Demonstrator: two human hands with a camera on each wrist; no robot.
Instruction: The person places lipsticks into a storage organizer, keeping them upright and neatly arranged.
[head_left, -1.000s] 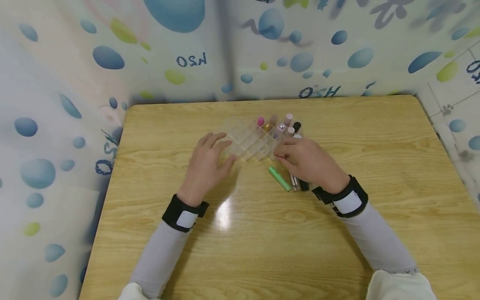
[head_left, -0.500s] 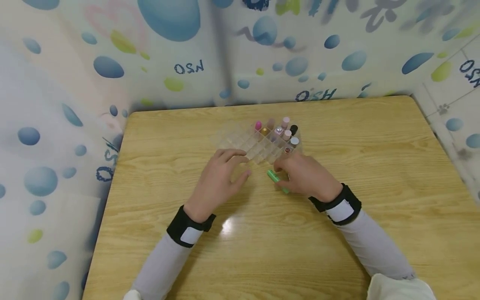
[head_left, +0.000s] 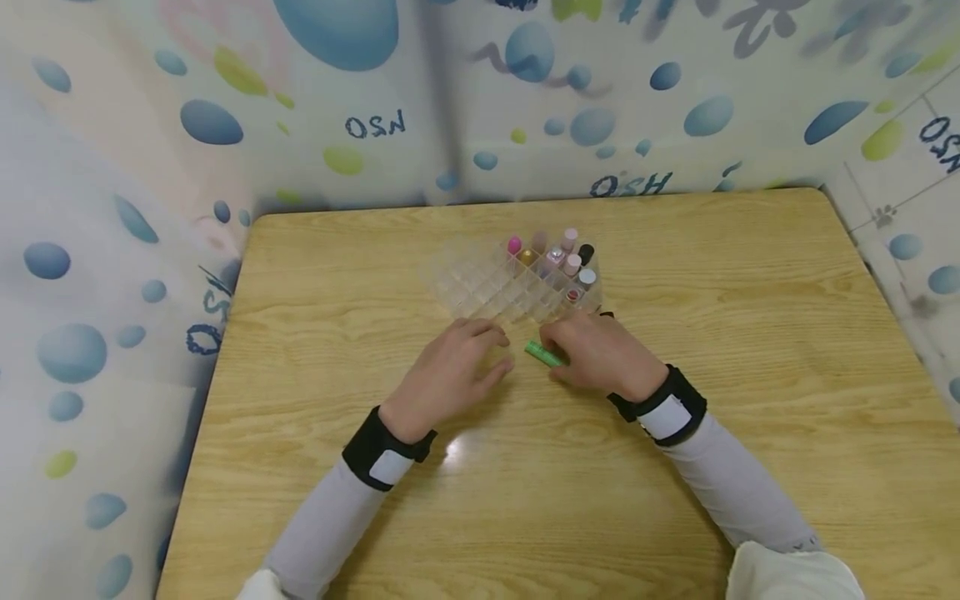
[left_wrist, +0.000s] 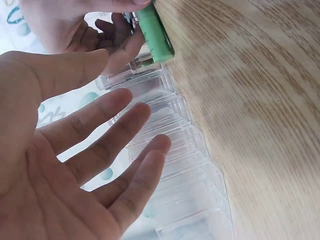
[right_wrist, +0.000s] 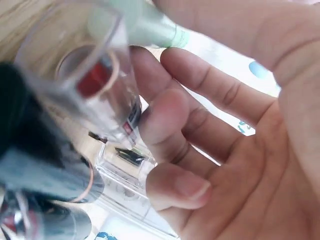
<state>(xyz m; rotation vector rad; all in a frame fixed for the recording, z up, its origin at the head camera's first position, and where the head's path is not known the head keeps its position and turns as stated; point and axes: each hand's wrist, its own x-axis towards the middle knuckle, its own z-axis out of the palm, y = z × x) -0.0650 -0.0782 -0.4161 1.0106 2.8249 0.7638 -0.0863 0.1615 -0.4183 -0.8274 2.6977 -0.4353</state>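
Observation:
My right hand (head_left: pixel 600 354) pinches a slim green tube (head_left: pixel 542 353) between thumb and fingertips, close over the table. In the left wrist view the green tube (left_wrist: pixel 156 37) sticks out of that grip, its flat end showing. My left hand (head_left: pixel 450 371) holds nothing; its fingers are loosely spread in front of the clear diamond-celled organizer (head_left: pixel 480 287). A clear-capped lipstick (right_wrist: pixel 92 82) with a red tip and a dark tube (right_wrist: pixel 45 155) lie near the right hand in its wrist view; the head view mostly hides them behind that hand.
The organizer's right cells hold several cosmetics, among them a pink-topped one (head_left: pixel 514 245), a gold-topped bottle (head_left: pixel 527 257), a black-capped one (head_left: pixel 587 254) and a red-centred one (head_left: pixel 573 295). Its left cells look bare. A patterned wall (head_left: pixel 360 167) borders the wooden table (head_left: pixel 487 517).
My right hand left a red-centred item in an organizer cell, came down toward me and took the green tube, which has turned slightly. My left hand moved right and nearer to me.

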